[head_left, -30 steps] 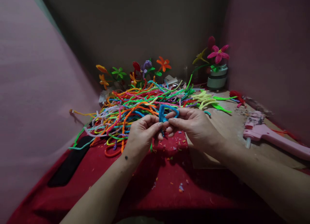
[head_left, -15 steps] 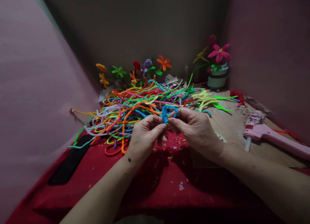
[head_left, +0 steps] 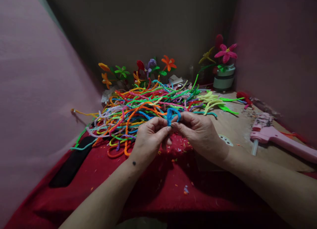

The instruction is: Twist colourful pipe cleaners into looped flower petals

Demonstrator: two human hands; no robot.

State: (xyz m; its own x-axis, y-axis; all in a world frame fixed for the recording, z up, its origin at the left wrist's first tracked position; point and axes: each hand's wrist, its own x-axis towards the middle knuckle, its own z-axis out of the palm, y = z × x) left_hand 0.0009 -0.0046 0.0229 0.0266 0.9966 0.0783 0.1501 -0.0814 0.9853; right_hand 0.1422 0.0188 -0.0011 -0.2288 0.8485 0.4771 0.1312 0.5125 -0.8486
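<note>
Over the red-covered counter (head_left: 168, 196), a blue fuzzy loop (head_left: 169, 117) is pinched by the left hand (head_left: 149, 135) and right hand (head_left: 201, 134).

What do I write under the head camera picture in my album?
Left hand and right hand pinch blue fuzzy loops before a colourful heap of stems; pink glue gun at right.

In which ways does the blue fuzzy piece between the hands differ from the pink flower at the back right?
The blue piece is bent into narrow loops, while the pink flower is open and star-shaped. The left hand and right hand pinch the blue piece; the pink flower stands untouched above a pale container. Both look fuzzy.
</note>
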